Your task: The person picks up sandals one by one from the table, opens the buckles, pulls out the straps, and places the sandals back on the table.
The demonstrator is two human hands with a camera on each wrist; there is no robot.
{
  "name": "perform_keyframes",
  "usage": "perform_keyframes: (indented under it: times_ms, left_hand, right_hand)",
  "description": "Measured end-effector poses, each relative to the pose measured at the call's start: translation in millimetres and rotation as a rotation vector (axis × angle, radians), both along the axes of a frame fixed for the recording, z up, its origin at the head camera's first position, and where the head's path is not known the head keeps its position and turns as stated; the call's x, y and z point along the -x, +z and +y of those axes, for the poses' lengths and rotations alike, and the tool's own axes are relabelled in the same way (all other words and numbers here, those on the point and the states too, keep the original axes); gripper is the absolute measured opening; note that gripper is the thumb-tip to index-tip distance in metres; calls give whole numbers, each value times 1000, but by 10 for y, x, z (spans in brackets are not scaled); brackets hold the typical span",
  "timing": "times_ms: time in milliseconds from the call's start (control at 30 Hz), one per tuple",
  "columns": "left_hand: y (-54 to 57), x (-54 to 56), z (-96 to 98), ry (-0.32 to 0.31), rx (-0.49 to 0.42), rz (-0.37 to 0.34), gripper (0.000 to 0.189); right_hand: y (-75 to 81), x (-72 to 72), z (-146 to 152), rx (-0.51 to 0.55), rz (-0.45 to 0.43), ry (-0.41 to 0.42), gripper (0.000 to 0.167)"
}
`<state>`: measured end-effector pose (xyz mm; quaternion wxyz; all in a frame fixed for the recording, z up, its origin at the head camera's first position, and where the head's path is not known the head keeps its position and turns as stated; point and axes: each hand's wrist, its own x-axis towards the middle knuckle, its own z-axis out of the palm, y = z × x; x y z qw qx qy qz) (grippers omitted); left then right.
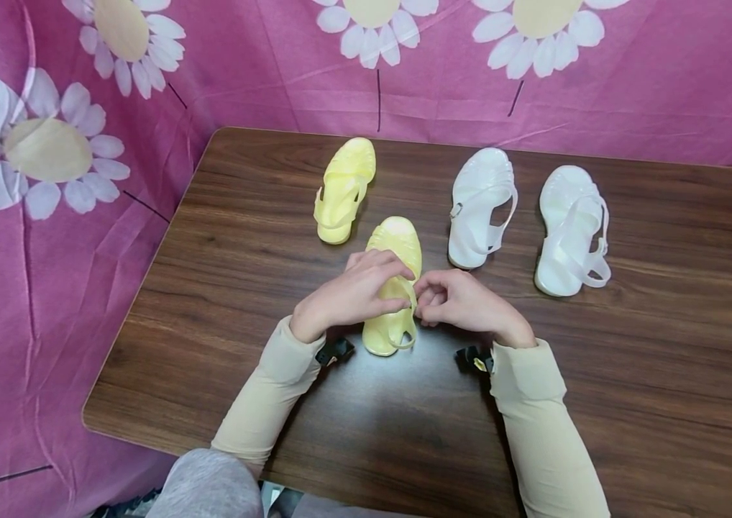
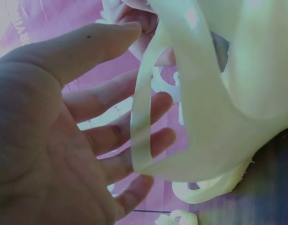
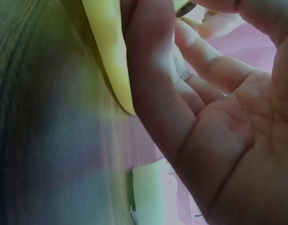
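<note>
A yellow jelly sandal (image 1: 379, 337) lies on the table in front of me, toe pointing away. My left hand (image 1: 351, 293) is over its left side and middle. In the left wrist view that hand's fingers are spread behind a thin loop of pale strap (image 2: 142, 122), with the thumb apart from them. At the sandal's right side, my right hand (image 1: 466, 301) has curled fingers and appears to pinch the ankle strap at its edge. The exact pinch is partly hidden by the fingers in the right wrist view.
Another yellow sandal (image 1: 336, 208) lies farther back on the left. Two white sandals, one nearer (image 1: 467, 241) and one farther right (image 1: 556, 262), lie to the right of my hands. The wooden table (image 1: 211, 288) meets a pink flowered cloth (image 1: 275, 79) behind and at left.
</note>
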<state>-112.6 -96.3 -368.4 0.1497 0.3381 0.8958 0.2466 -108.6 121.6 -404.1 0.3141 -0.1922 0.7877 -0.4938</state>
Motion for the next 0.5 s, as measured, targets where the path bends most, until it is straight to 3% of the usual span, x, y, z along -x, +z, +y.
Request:
perform_keyframes:
  times_ms: [167,300,400,500]
  left_hand:
    - [4,10,-2,38,-78,48,31]
    - [12,6,-2,75,-165,80,20]
    - [12,-1,13,81,-186,55,11]
    - [-6,-4,29,73,-142,-20,15]
  right_hand:
    - [4,0,-16,-20,33,-6,25]
    - [-1,5,-23,-12,7,-14,24]
    - [-12,7,-27,3,-48,-32,22]
    - [-20,3,-33,7,-98,-53,17]
